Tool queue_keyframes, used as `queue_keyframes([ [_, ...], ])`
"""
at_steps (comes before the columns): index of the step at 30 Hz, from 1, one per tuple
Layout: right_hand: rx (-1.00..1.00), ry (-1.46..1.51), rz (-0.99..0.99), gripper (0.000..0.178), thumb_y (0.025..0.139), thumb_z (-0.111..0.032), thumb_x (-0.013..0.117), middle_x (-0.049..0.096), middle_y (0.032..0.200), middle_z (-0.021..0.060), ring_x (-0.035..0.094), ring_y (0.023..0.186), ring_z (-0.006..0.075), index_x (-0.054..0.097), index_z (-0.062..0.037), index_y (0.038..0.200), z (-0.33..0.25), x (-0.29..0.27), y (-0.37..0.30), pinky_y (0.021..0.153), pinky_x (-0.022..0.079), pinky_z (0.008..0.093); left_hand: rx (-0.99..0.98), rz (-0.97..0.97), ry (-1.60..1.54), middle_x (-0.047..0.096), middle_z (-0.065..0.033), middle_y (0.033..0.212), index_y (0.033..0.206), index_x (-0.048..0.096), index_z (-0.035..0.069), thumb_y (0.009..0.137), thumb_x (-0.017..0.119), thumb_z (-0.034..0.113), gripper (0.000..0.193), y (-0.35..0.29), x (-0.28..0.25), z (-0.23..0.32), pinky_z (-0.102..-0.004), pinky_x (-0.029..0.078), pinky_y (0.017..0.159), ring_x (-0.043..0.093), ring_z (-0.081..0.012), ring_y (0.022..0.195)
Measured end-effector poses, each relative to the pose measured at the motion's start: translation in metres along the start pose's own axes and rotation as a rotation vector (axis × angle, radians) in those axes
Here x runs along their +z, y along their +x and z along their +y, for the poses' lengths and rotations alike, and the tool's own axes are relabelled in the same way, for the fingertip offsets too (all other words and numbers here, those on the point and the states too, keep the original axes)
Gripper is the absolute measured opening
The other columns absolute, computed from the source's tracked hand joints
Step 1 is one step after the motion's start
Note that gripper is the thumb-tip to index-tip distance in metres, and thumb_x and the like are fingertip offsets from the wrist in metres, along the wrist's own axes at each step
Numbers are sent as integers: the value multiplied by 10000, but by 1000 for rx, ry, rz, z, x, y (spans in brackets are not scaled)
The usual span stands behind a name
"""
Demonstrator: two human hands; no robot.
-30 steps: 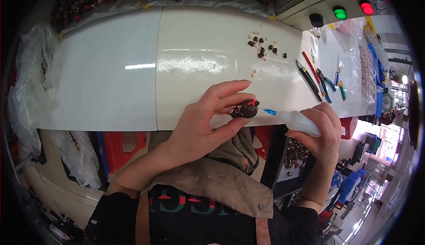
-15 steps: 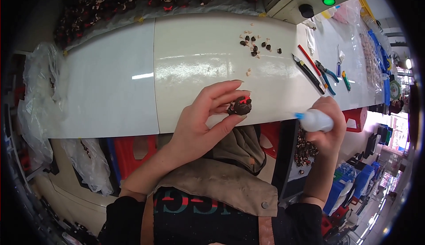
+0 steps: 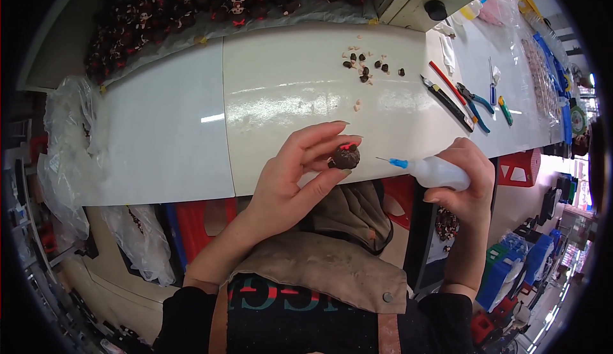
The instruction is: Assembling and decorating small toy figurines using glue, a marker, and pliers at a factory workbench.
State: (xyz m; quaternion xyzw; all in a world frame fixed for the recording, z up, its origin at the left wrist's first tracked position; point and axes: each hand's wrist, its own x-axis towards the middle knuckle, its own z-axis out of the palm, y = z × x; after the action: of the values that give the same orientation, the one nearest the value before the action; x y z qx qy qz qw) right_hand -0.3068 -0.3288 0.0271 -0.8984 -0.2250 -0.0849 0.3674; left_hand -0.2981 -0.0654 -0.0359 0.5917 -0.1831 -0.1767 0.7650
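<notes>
Left hand (image 3: 292, 174), fingers (image 3: 318, 132) bent opposite the thumb (image 3: 321, 188), right hand (image 3: 472, 178) curled in a grip, both forearms (image 3: 228, 246) bare

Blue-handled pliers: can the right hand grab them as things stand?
Probably not as is: the right hand is closed around the white squeeze bottle. The way itself seems free: the blue-handled pliers lie beyond that hand, nothing visible on top.

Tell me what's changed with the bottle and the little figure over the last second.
The right hand drew the white bottle rightward from the dark figure, then brought it partway back left; its needle now points at the figure across a gap. The figure seems slightly turned. Nothing was let go: the left hand keeps the figure, the right the bottle. The pliers stayed put.
</notes>
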Motion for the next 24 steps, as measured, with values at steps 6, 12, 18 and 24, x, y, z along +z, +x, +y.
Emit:
queue_keyframes([
  [6, -20, -80, -54, 447, 535, -328, 835, 565, 673, 55, 557, 582, 195, 626, -55, 820, -3, 3, 7, 514, 431, 289, 3, -1, -7, 478, -208, 1265, 1321, 277, 21, 870, 482, -69, 503, -1, -1, 1, -321, 421, 962, 532, -234, 1120],
  [12, -44, -134, -114, 527, 584, -462, 782, 586, 708, 61, 566, 622, 175, 614, -32, 838, -1, 5, 7, 538, 425, 271, -3, -2, -24, 483, -209, 1261, 1322, 277, 20, 876, 485, -60, 498, -2, -1, 1, -306, 431, 944, 538, -221, 1108],
  [18, -18, -139, -98, 451, 528, -328, 831, 543, 664, 58, 541, 586, 210, 623, -52, 818, -7, 6, 10, 523, 426, 306, 15, -7, -14, 490, -208, 1254, 1326, 276, 22, 876, 495, -53, 505, -3, -2, 0, -296, 438, 923, 543, -209, 1094],
  [24, -18, -165, -98, 445, 536, -337, 824, 542, 663, 55, 538, 587, 207, 624, -56, 817, -9, 6, 10, 524, 422, 307, 17, 0, 1, 505, -202, 1241, 1323, 277, 20, 869, 517, -50, 518, -4, -3, -1, -282, 442, 909, 543, -196, 1090],
])
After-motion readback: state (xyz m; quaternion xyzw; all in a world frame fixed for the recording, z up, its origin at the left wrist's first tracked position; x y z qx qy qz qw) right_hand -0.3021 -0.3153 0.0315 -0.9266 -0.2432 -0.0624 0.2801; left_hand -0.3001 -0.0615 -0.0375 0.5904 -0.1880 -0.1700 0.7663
